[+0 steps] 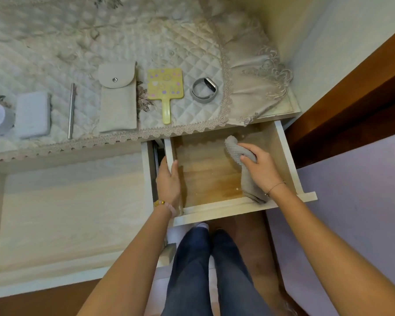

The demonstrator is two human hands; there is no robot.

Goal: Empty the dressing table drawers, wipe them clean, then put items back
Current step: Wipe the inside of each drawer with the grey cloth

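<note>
dark jeans [192, 270], bracelets [165, 204], maybe white sock [202, 225]

Left hand [168, 179] grips the drawer side [169, 150]; right hand [260, 166] presses down, fingers [249, 148] curled on the cloth [232, 144].

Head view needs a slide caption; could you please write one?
Right hand holds a grey cloth down inside the open drawer while the left hand grips its side wall.

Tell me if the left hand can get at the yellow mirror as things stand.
Probably yes: the mirror lies uncovered just beyond the drawer, but the left hand grips its side and must let go first.
</note>
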